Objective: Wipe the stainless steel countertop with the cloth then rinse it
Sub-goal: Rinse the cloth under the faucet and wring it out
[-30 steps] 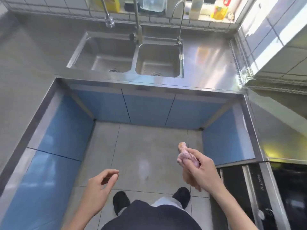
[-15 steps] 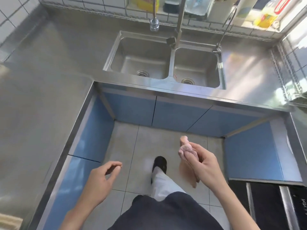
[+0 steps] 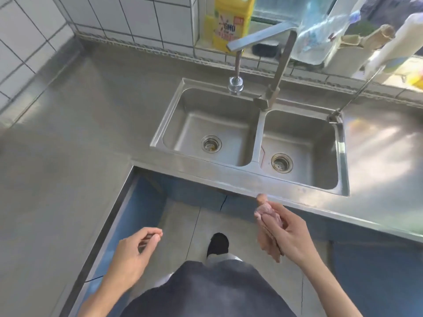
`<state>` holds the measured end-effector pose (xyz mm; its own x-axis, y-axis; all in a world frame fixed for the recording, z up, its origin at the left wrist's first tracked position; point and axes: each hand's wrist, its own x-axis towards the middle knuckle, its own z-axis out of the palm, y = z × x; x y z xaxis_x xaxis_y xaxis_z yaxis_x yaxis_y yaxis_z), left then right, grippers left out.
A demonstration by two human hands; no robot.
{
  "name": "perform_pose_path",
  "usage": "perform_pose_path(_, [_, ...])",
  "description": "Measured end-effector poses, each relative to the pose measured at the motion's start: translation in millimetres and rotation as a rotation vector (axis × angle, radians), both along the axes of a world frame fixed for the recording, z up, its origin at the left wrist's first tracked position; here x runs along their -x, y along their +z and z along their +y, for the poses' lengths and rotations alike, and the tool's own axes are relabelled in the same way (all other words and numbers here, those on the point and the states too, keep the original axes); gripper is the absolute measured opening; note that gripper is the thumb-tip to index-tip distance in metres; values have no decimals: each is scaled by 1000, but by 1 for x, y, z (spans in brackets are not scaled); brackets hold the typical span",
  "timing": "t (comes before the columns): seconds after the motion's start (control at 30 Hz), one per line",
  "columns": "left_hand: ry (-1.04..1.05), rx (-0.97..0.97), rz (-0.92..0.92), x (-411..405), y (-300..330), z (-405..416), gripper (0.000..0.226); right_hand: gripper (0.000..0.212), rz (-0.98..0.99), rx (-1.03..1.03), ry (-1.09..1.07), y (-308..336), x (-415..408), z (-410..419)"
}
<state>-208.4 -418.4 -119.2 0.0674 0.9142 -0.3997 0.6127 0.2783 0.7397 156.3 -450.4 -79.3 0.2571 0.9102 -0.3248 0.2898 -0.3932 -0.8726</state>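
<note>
My right hand [image 3: 286, 229] grips the bunched cloth [image 3: 265, 211] near the countertop [image 3: 68, 156] edge; my left hand [image 3: 135, 250] hangs loosely curled, empty.

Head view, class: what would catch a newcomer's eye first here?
The steel double sink dominates the middle, under a tall tap. A bright yellow bottle stands on the sill behind it. Near the bottom, the right hand grips a bunched pink cloth by the counter edge.

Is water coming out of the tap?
No, the tap shows no stream, and both basins of the sink below look dry.
</note>
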Motion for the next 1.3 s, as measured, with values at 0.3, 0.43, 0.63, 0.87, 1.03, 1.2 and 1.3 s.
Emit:
perform_pose_path(0.3, [-145,-46,-15,-35,9,152,18,23,119,-44,47,2,-17,168])
perform_pose_path(0.43, [-204,10,-156,-59,1,235,17,46,441,137,-159,3,-2,223])
perform_pose_path(0.63, [-262,436,-550,-120,-5,342,65,85,936,159,-249,-11,16,284])
perform_pose_path(0.87, [-374,896,-1025,-190,-34,391,79,29,914,172,-295,-46,24,333])
perform_pose_path(1.03, [-84,890,-851,-215,-62,395,59,48,800,325,-303,-67,-1,355])
perform_pose_path(1.2, [190,845,-824,-229,-73,401,57,46,-61,308,-79,-78,-56,371])
perform_pose_path(1.3, [306,808,-849,-235,-76,402,55,38,-675,91,-36,-77,-101,381])
